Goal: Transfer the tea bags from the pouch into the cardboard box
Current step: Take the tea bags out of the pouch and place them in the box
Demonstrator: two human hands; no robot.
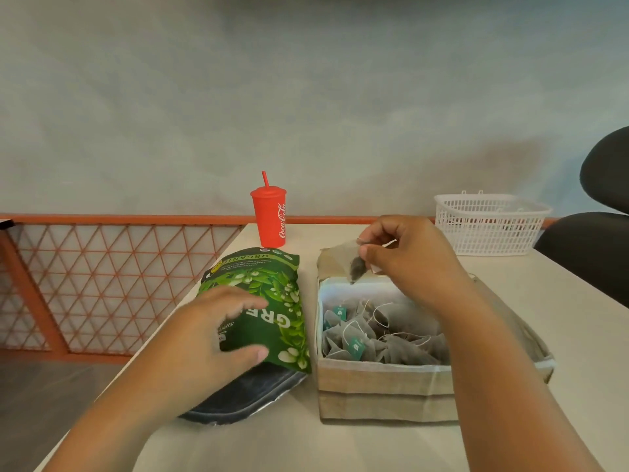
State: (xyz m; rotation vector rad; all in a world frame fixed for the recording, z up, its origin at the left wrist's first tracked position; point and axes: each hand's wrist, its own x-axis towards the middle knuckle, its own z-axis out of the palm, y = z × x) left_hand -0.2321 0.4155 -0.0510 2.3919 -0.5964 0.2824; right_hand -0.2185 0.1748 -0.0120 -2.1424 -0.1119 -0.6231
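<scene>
Cardboard box (374, 386) holds heaped tea bags (374, 338) — right hand (408, 257) pinches a single bag (356, 267) over its far rim; left hand (211, 335), fingers spread, rests on the pouch (282, 291) by the table (340, 444) edge.

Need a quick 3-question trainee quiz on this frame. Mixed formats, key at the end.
1. True or false: the right hand pinches a tea bag above the far end of the cardboard box.
2. Multiple choice: the left hand rests on A) the cardboard box, B) the green pouch, C) the tea bag.
3. Short answer: what colour is the cup with a straw that stands beyond the green pouch?

Key: 1 true; 2 B; 3 red.
</scene>
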